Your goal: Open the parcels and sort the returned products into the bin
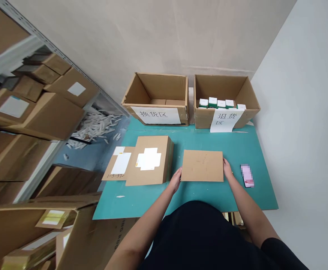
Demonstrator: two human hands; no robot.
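A flat brown cardboard package (202, 165) lies on the teal mat (141, 200), its surface bare apart from faint scuffs. My left hand (175, 180) presses against its left edge and my right hand (227, 168) against its right edge. Left of it sits a closed cardboard box (149, 161) with white labels on top, close to my left hand. Beyond that lies a flat cardboard sheet (117, 163) bearing a white label and handwriting. A phone (247, 175), partly blurred out, rests on the mat to the right of my right hand.
Against the wall behind the mat stand two open cartons with paper signs: one (158, 90) holds flat brown pieces, the other (225, 90) several small white-and-green boxes. Metal shelves stacked with cartons (48, 105) run along the left, above white scraps on the floor (95, 127).
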